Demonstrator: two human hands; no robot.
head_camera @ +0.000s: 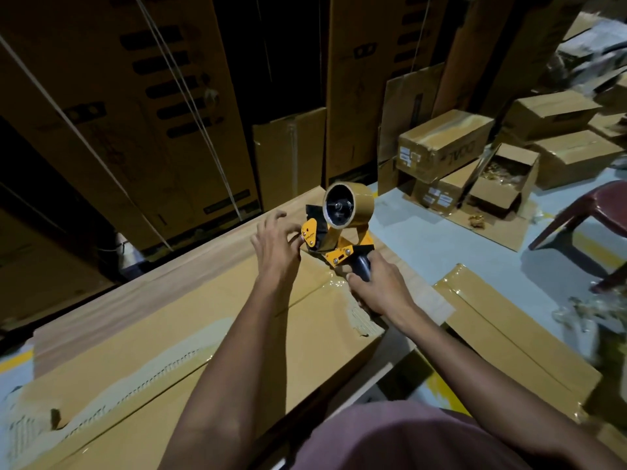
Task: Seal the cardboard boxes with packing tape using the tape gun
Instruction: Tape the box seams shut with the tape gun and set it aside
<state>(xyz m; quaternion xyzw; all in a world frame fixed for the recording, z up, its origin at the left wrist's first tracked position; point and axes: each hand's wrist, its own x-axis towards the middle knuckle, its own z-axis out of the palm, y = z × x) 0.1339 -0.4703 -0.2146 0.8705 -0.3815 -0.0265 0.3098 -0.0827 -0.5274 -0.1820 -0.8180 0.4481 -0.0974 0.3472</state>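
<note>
The right hand (pixel 380 286) has its fingers wrapped round the dark handle of the yellow tape gun (pixel 336 232), which stands on the far right corner of the long cardboard box (pixel 190 334). The left hand (pixel 276 245), fingers spread and loose, touches the gun's front plate. The box edge drops off just right of the handle; a taped box (pixel 509 323) lies beside it, with bare floor (pixel 424 232) beyond.

Head-worn view, forward and downward.
</note>
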